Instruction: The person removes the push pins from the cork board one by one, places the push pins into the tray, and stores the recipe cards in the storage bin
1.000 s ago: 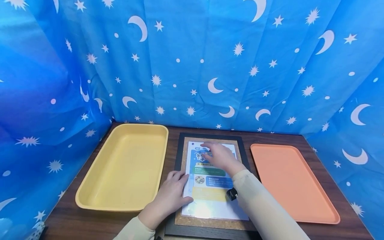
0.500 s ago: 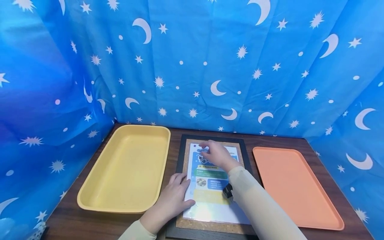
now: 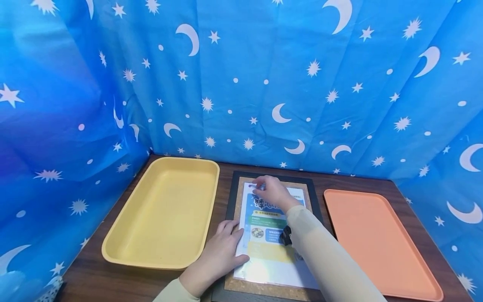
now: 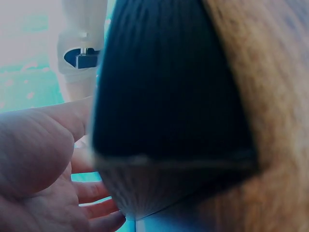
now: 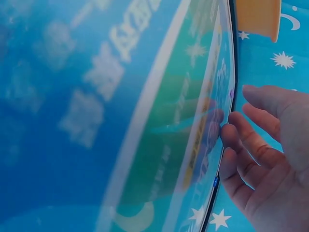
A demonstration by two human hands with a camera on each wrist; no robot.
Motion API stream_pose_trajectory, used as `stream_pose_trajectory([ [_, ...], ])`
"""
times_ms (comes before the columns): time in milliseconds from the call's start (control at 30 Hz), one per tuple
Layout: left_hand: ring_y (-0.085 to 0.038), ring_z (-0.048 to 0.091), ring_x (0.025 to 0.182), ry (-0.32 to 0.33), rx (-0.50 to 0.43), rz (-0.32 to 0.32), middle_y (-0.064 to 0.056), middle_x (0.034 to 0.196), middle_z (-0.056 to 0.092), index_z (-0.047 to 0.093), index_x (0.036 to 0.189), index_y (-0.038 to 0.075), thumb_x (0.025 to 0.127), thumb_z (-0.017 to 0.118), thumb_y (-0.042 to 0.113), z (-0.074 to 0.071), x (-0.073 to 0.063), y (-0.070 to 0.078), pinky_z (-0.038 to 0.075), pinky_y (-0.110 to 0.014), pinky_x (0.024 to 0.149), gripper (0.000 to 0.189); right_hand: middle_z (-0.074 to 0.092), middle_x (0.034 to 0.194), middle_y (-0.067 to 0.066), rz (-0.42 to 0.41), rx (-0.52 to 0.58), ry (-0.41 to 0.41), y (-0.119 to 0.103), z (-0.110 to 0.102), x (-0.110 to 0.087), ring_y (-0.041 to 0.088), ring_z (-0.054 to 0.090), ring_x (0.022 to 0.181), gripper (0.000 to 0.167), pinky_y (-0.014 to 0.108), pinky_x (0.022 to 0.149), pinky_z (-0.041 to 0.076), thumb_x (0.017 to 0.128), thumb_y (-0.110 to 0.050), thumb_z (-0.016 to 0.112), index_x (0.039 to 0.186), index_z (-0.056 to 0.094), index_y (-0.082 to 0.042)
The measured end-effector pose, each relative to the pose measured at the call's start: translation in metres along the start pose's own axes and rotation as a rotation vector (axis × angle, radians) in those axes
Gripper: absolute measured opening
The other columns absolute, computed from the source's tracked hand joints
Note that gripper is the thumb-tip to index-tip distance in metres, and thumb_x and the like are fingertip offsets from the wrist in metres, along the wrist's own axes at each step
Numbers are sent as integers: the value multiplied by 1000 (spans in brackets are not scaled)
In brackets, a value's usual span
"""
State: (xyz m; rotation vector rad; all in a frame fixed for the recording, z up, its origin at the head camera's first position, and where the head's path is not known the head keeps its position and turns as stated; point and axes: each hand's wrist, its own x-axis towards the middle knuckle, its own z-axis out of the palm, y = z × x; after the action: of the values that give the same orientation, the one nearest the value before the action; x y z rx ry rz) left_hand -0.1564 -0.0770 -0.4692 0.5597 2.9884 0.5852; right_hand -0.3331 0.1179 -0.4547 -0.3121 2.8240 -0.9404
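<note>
A glossy printed sheet (image 3: 256, 235) with blue, green and yellow blocks lies on a cork board (image 3: 271, 288) in a black frame (image 3: 234, 197). My right hand (image 3: 274, 192) is over the sheet's top part, its fingers loosely bent. The fingertips come close to a small purple pin (image 3: 250, 186) at the sheet's upper left corner. In the right wrist view, the bent fingers (image 5: 241, 145) reach the sheet's top edge, near a blue pin (image 5: 216, 181). My left hand (image 3: 222, 251) rests across the frame's left side, its fingertips and thumb at the sheet's edge.
A deep yellow tray (image 3: 216, 176) stands to the left of the frame, close to my left hand. On the right lies a shallow orange tray (image 3: 385, 239). A blue curtain (image 3: 249, 96) with moons and stars rises behind the dark wooden table (image 3: 124, 285).
My right hand has shifted left and slightly away from me over the sheet, bringing its fingertips nearer the purple pin. My left hand stays in place. The head view has turned slightly left.
</note>
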Motion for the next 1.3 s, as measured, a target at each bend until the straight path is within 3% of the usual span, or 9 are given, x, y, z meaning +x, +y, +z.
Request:
stream_pose_trajectory([
  [367,-34,37,145,-14,-14,-6,-14,158,46,62,142,5,83,81,49,0,2,-1,48,-52,111,76,69,111,-2,2,26,17,-1,4,13,21,63,102,31,45,102,54,96,-35,74,124,71,-24],
  [867,-34,38,145,-14,18,2,-14,158,47,63,141,5,83,80,51,0,0,-2,45,-50,114,75,67,99,-1,17,30,-29,-2,7,27,19,64,93,15,38,91,54,96,-34,74,106,70,-23],
  [1300,-33,39,142,-16,42,1,-14,156,48,64,140,5,83,80,50,-1,1,-1,47,-49,112,74,70,92,-2,-37,-62,-15,-5,7,36,17,67,86,8,40,93,59,97,-29,72,96,69,-22],
])
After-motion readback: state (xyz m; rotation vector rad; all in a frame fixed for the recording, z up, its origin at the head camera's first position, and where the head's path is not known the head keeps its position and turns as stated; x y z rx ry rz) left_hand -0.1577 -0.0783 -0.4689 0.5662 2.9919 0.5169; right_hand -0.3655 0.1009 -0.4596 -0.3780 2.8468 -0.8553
